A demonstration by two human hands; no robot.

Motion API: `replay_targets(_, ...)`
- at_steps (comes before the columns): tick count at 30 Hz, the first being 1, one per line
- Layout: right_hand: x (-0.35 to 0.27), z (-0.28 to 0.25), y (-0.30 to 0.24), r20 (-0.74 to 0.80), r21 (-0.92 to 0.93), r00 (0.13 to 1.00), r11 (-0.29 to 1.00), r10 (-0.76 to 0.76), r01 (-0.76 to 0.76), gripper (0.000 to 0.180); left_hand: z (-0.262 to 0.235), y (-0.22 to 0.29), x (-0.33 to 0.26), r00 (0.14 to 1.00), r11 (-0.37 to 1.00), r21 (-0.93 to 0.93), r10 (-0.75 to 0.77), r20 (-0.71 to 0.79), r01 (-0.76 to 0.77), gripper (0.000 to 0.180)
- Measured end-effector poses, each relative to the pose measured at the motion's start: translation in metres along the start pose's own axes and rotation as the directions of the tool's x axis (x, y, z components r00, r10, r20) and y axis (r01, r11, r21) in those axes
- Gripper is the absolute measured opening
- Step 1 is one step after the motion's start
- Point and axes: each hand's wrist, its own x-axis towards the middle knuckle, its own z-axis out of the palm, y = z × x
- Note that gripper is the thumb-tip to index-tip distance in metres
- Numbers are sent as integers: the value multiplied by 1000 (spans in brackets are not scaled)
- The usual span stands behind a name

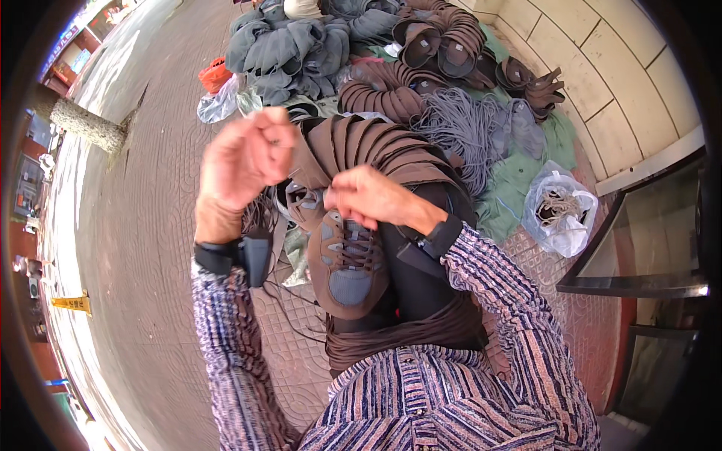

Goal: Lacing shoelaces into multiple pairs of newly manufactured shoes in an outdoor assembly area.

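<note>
A brown and grey-blue shoe upper lies across my lap, its dark laces threaded in rows. My left hand is raised to the left above it, slightly blurred, with curled fingers; what they hold, if anything, does not show. Close over the shoe's collar end is my right hand, fingers bent and pressed together, their tips partly hidden. A second upper sits beside the first, under my hands. Beyond them curves a nested row of brown uppers. A bundle of brown laces rests across my thighs.
Grey uppers are heaped farther off, with more brown uppers beside them. Loose grey laces lie on green cloth. At the right are a white plastic bag of laces and a dark glass-panelled frame.
</note>
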Motion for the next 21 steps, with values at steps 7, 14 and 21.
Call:
replay_targets(7, -12, -35, -35, -330, 17, 917, 970, -223, 242, 32, -56, -170, 27, 995, -110, 993, -88, -44, 34, 27)
replay_targets(14, -35, -38, -71, -418, -391, 759, 853, -499, 345, 29, 39, -82, 32, 901, 719, 626, 430, -62, -300, 30)
replay_targets(21, -52, -20, -86, -428, -179, 765, 875, -481, 451, 15, 70, -67, -1, 896, 606, 738, 444, -6, -295, 24)
